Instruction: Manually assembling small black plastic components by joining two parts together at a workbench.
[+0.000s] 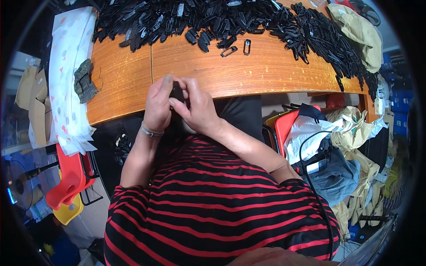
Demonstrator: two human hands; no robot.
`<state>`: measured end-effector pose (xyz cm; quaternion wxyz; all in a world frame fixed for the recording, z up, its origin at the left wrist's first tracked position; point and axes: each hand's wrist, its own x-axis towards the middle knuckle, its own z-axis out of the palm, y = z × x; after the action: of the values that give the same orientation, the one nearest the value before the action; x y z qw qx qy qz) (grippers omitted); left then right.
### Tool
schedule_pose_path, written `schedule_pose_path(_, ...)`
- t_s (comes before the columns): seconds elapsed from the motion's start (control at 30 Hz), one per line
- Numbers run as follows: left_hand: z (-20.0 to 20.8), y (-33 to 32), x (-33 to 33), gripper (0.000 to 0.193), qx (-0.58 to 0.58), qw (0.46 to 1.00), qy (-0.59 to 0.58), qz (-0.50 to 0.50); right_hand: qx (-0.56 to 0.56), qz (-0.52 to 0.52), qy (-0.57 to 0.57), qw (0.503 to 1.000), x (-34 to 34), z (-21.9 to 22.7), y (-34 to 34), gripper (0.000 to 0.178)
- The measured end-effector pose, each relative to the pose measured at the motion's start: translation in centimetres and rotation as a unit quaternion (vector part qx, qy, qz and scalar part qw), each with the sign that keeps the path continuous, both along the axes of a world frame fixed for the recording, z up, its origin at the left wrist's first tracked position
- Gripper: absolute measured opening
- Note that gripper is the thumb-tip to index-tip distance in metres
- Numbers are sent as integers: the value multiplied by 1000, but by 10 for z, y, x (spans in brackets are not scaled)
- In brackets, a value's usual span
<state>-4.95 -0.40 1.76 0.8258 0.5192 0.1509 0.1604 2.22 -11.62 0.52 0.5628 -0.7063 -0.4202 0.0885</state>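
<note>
At the near edge of the wooden table [208, 75], my left hand [157, 104] and my right hand [199, 106] are close together, fingers curled around a small black plastic piece [177, 91]. Both thumbs press on it, and the fingers hide most of its shape. Beyond my hands lie two black rectangular frame-like pieces, one upright in view [247, 47] and one slanted [229, 52]. A large heap of black plastic pieces [177, 20] spreads along the far side of the table.
More long black parts [328, 44] pile up at the far right. A dark knitted cloth [85, 82] lies at the left beside a white patterned sheet [62, 57]. Red chairs [66, 181] stand at both sides; bags and clothes [337, 173] fill the right one.
</note>
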Motion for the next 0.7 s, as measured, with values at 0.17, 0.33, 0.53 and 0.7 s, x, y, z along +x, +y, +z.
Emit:
schedule_pose_path(0.17,-2,-1,-13,32,148,988,21,40,62,121,158,978,3,-4,2,39)
schedule_pose_path(0.33,23,-22,-6,21,198,978,-36,49,160,212,267,926,27,-5,-5,39)
schedule_pose_path(0.53,36,-26,2,12,373,919,-95,81,198,196,148,949,31,-6,-10,44)
schedule_pose_path(0.7,38,-36,-4,11,319,941,-65,97,142,176,93,970,25,5,-22,57)
